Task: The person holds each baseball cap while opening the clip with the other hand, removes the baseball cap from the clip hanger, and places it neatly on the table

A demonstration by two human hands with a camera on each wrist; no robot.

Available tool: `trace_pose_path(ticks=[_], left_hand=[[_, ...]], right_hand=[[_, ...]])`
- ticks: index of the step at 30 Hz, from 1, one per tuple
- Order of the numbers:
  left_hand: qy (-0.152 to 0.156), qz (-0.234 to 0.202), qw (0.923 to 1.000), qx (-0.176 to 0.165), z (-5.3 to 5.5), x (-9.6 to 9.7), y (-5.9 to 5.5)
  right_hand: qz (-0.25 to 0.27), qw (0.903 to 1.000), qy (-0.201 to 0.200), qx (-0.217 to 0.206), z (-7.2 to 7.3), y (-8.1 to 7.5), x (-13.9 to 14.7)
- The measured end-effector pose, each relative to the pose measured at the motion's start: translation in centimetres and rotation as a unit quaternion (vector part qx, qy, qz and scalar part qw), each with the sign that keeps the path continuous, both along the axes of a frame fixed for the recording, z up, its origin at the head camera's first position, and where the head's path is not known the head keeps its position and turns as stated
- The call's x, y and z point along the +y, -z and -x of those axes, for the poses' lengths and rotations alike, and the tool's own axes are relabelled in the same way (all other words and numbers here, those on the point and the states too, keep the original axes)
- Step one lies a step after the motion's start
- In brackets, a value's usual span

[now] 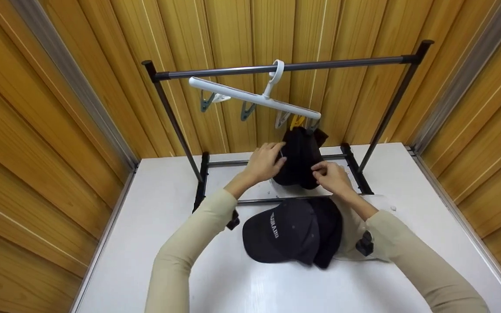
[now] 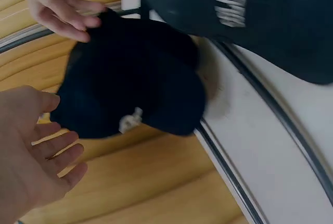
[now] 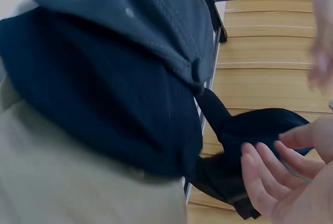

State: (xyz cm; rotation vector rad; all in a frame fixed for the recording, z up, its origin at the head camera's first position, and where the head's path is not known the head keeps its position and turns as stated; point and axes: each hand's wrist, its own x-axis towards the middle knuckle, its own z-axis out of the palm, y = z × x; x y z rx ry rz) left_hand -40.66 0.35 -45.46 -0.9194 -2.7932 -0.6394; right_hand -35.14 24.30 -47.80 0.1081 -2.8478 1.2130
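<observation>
A black cap [image 1: 296,158] hangs from clips at the lower right end of a tilted white hanger [image 1: 237,91]. Beside the cap's left side is my left hand [image 1: 262,163]; in the left wrist view its fingers are spread and relaxed by the cap's edge. My right hand [image 1: 334,178] is at the opposite side, fingertips right at the cap's edge. The right wrist view shows those fingers [image 3: 265,169] loosely bent, thumb apart from them, overlapping the dark cap [image 3: 260,127]. A yellow clip [image 1: 297,122] sits at the cap's top.
The hanger hooks over the bar [image 1: 337,64] of a black rack on a white table [image 1: 146,226]. In front lie a dark cap with white lettering [image 1: 285,230], another dark cap [image 1: 329,226] and a beige one [image 1: 350,243], overlapping. More clips [image 1: 247,111] hang at left. Wood-patterned walls surround the table.
</observation>
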Motion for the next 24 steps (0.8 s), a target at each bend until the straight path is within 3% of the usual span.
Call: trace_pose_path(ticks=[2,4,8,11,15,17,20,24], left_hand=[[0.0,-0.048,0.9977,-0.047,1.2,2.3,-1.0],[-0.002,-0.099,0.9904,-0.097,2.4,3.5,-1.7],[-0.015,-0.165,0.9704,-0.176,4.5,5.2,-2.5],[-0.032,-0.221,0.9491,-0.222,5.6,6.0,-2.7],[-0.04,-0.331,0.9139,-0.232,6.8,6.8,-2.6],[-0.034,-0.367,0.9038,-0.217,7.1,7.2,-2.4],[-0.03,-0.392,0.8979,-0.199,7.4,7.3,-2.1],[-0.024,-0.394,0.8926,-0.217,7.4,7.3,-2.0]], right_hand=[[-0.005,0.9991,0.029,0.032,0.6,0.2,-0.7],[-0.003,0.9977,0.046,0.05,1.1,0.0,-1.2],[-0.001,0.9961,0.065,0.06,1.9,-0.9,-1.4],[0.008,0.9961,0.063,0.061,2.6,-1.7,-1.5],[0.038,0.9962,0.04,0.068,3.8,-2.5,-2.1],[0.05,0.9959,0.032,0.069,4.4,-2.6,-2.5],[0.058,0.9958,0.031,0.064,5.1,-2.4,-3.1],[0.06,0.9964,0.032,0.05,5.8,-2.0,-3.4]])
